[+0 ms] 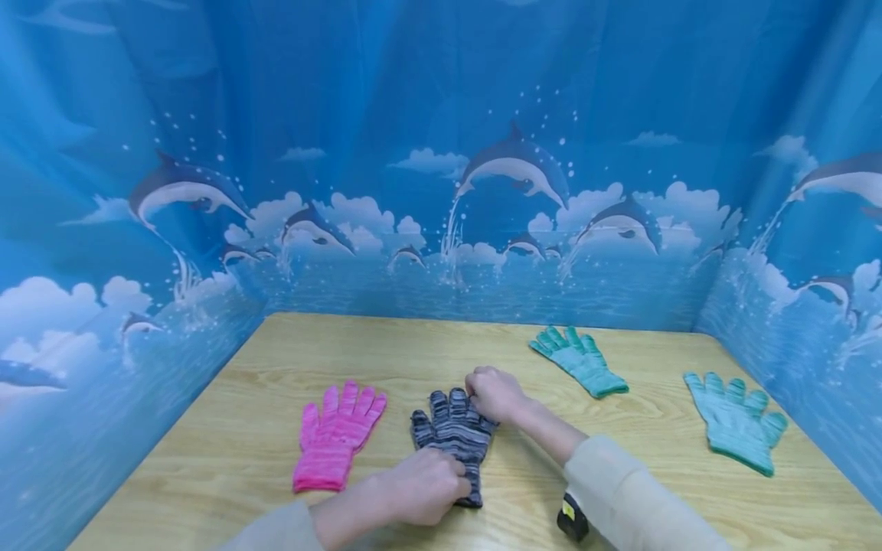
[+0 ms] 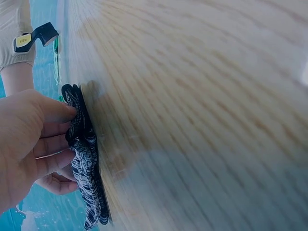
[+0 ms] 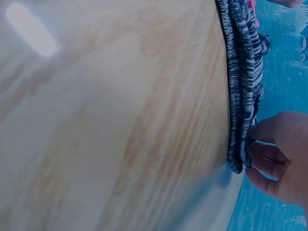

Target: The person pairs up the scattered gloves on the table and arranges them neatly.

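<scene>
A black-and-grey striped knit glove [image 1: 455, 432] lies in the middle of the wooden table, fingers pointing away. My left hand [image 1: 423, 487] pinches it at the cuff, thumb against fingers, as the left wrist view shows with the glove [image 2: 86, 163] seen edge-on. At the far right of the glove, my right hand [image 1: 498, 394] pinches the fingertip end and covers part of it. Seen from the right wrist, the glove [image 3: 240, 72] shows more than one layer along its edge, and the thumb and fingers [image 3: 267, 159] meet at its end.
A pink glove [image 1: 335, 440] lies flat to the left. Two green gloves lie to the right, one farther back [image 1: 582, 363] and one near the right edge [image 1: 737, 421]. A blue dolphin-print curtain [image 1: 441, 92] surrounds the wooden table [image 1: 207, 459].
</scene>
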A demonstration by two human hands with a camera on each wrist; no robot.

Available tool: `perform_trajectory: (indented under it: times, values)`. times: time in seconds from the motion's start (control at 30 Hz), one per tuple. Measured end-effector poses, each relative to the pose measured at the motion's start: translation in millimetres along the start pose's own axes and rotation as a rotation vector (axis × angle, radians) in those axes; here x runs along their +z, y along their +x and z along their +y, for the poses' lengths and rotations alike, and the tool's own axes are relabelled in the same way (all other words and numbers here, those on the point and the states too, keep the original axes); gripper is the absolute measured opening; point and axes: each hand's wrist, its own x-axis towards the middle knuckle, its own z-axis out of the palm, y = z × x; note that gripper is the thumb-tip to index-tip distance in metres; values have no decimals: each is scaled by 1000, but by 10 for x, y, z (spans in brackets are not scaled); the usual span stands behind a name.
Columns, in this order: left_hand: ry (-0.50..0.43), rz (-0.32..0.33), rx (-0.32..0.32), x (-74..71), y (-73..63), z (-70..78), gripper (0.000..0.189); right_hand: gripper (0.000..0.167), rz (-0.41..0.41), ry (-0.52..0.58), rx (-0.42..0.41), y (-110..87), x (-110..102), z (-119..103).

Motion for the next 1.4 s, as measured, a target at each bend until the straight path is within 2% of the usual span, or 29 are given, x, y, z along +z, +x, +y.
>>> perform_trajectory:
  times: [0.17, 0.4, 0.6, 0.83, 0.97, 1.17, 1.4]
  values:
    - [0, -9, -8, 0, 3, 0, 11, 10, -19, 18, 9, 19, 35, 2]
    - [-15, -5, -10, 1, 3, 6, 11, 5, -99, 42, -1, 30, 12, 32]
    - [-14, 10, -9, -5, 4, 7, 11, 7, -147, 70, 56, 39, -49, 76]
    - [-13, 13, -3, 19, 0, 2, 11, 6, -120, 33, 21, 45, -16, 79]
    - [-15, 24, 1, 30, -2, 3, 11, 5, -91, -12, 27, 42, -5, 65]
    - [-14, 15, -9, 12, -2, 7, 11, 15, -51, -77, 3, 15, -14, 49]
    - [-20, 8, -15, -7, 3, 10, 11, 15, -117, -71, -23, -23, -48, 53]
